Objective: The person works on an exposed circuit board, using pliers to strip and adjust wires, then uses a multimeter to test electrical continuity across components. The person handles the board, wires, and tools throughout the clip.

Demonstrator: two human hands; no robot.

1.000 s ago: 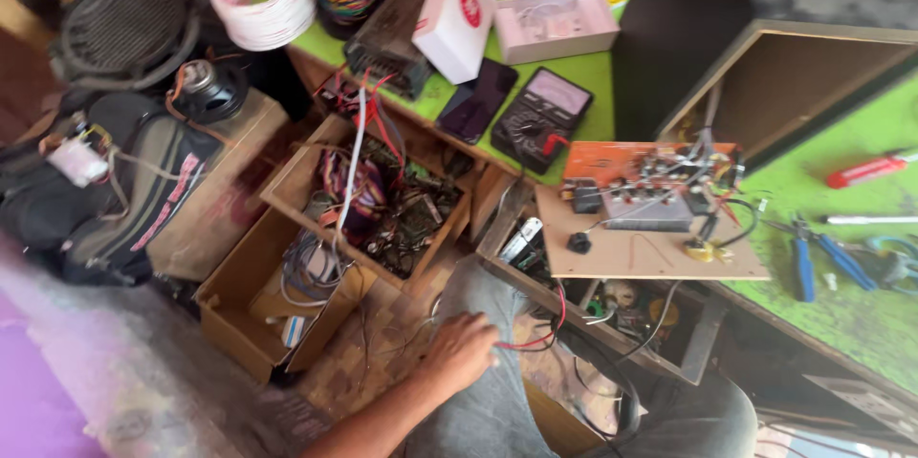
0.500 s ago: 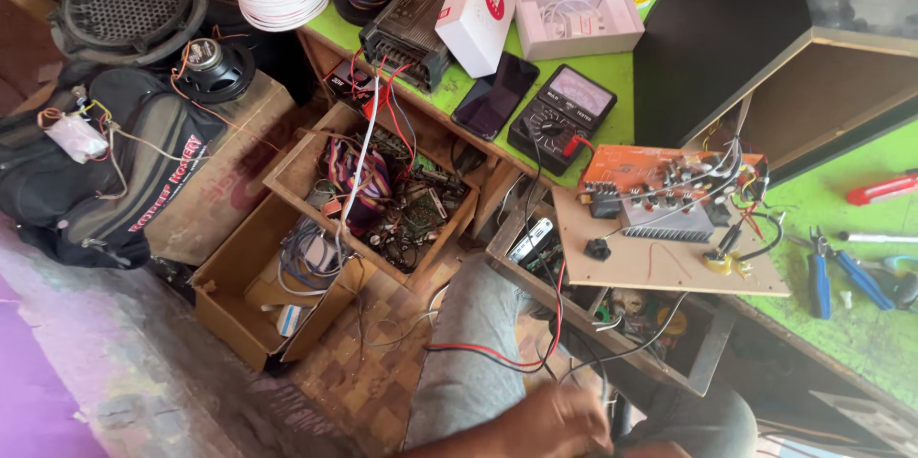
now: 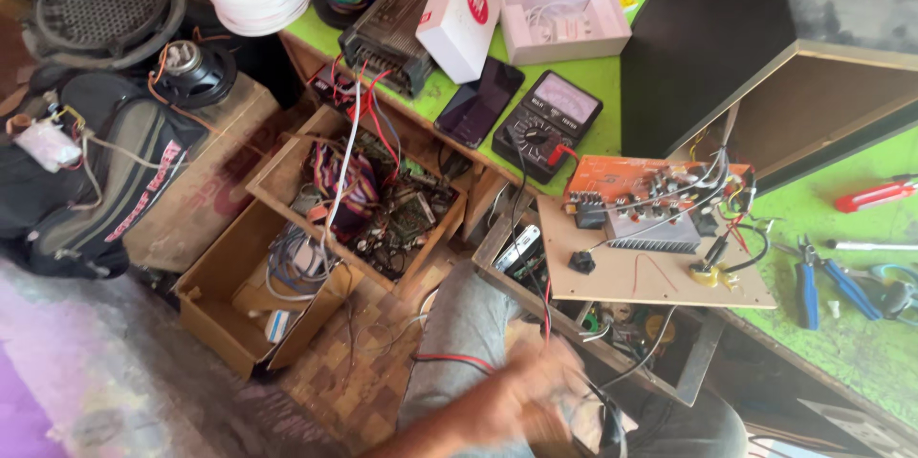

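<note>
Hand position: my one visible hand (image 3: 521, 396) sits low over my lap, blurred by motion, so I cannot tell which hand it is or whether its fingers are spread, curled or gripping. It is among loose wires, with a red wire (image 3: 449, 359) lying across my grey trouser leg (image 3: 469, 324) just beside it. All locations below are referenced to the analog multimeter (image 3: 547, 123), which lies on the green bench top (image 3: 593, 76). My hand is well below the multimeter, past the bench edge. A black phone (image 3: 478, 102) lies just left of the multimeter, and a white box (image 3: 463, 9) stands above and left of it. An open white tray box (image 3: 566, 26) sits directly above the multimeter. An orange circuit board (image 3: 631, 181) on a wooden panel (image 3: 660, 276) lies to the lower right of the multimeter, trailing wires. Blue-handled pliers (image 3: 824, 288) lie far to its right. A wooden drawer (image 3: 287, 162) full of wires and parts hangs open to the lower left of the multimeter. A black backpack (image 3: 96, 181) rests far left.
</note>
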